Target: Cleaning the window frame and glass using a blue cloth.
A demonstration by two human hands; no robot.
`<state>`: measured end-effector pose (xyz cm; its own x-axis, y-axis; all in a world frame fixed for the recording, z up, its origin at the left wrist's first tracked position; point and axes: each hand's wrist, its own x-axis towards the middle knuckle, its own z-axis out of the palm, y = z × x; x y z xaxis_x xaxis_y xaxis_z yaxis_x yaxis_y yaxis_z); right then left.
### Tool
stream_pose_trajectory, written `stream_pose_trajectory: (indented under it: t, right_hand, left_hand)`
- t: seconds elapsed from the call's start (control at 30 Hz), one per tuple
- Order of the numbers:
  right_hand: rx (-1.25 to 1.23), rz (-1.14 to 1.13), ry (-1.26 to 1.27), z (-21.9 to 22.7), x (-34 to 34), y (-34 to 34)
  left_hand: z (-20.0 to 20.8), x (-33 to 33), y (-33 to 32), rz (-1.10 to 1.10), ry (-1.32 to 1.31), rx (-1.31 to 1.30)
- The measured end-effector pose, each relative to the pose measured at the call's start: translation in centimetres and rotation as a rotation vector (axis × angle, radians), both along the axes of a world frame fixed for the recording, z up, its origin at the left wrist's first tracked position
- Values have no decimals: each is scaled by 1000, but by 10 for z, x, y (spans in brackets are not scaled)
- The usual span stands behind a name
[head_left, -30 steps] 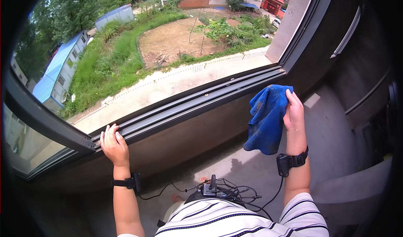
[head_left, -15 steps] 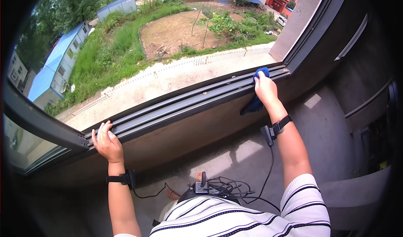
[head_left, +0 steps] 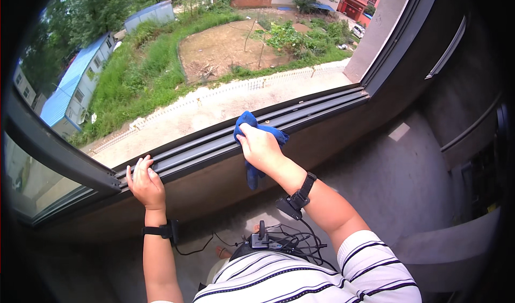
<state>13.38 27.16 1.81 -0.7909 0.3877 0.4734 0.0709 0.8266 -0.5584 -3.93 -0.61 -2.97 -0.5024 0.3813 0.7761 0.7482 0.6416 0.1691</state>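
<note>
A blue cloth [head_left: 247, 119] lies bunched and creased in the grip of the right hand [head_left: 261, 148], pressed against the window track [head_left: 319, 110] near the middle of its length, with one rounded fold standing up past the thumb, another part spreading out on the right of the knuckles, and a loose end hanging below the track's inner edge. The track is grey, with long parallel rails and dark borders, running slantwise from lower left to upper right, and the left hand's [head_left: 146, 187] spread fingers rest on its left end.
</note>
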Motion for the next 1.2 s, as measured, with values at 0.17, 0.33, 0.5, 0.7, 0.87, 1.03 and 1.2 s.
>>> stream_pose_trajectory:
  t: [0.17, 0.33, 0.5, 0.7, 0.87, 1.03, 1.2]
  right_hand:
    - [-9, 105, 73, -4, -36, -62]
    - [-51, 171, 138, -6, -59, -98]
    - [-1182, 162, 331, 0, -43, -72]
    - [-1514, 76, 592, 44, 39, 9]
    - [-1159, -18, 684, 83, 118, 71]
    - [-670, -216, 606, 98, 184, 143]
    - [51, -759, 229, 64, 177, 210]
  left_hand:
    - [4, 1, -2, -23, -20, -20]
    - [6, 1, -6, -44, -43, -21]
    - [7, 1, -7, -46, -34, -4]
    - [6, 0, -5, -46, -6, 20]
    - [4, 1, -5, -26, 11, 14]
    - [3, 1, -5, -11, 12, 10]
    - [2, 0, -5, 9, -8, -24]
